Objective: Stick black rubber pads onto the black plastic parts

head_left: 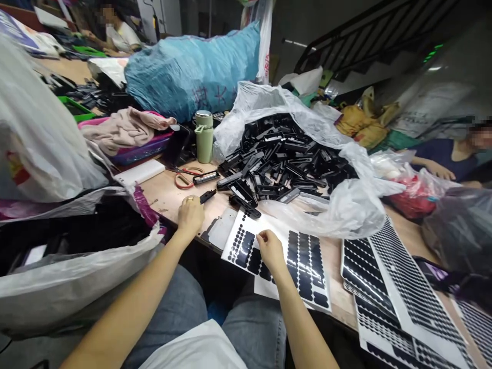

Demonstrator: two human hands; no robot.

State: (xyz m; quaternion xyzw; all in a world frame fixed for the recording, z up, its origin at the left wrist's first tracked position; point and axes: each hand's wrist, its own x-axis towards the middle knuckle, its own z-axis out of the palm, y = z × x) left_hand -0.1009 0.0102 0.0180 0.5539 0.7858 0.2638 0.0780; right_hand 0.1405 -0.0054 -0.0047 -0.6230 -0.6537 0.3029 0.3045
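Clear bag (348, 207), mid-worktop (163, 193): open, heaped with black parts (292, 154) (several spill past its near lip). Basket (143, 150), toward the worktop's far left corner: holds a cloth (123, 128). Left hand (191, 218), forearm extended, grasps a single part (208, 196) near the front edge. Right hand (271, 250) bends over the sheet (303, 256) overhanging that edge, thumb and finger together; whether they grip anything, cannot tell.

Worktable (165, 196): pale wood top. Beyond far right corner: staircase railing (355, 43), dark, sloping; small green lights (433, 53) against dim background. Beyond far left corner: second wooden tabletop (57, 66). Lighting uneven.
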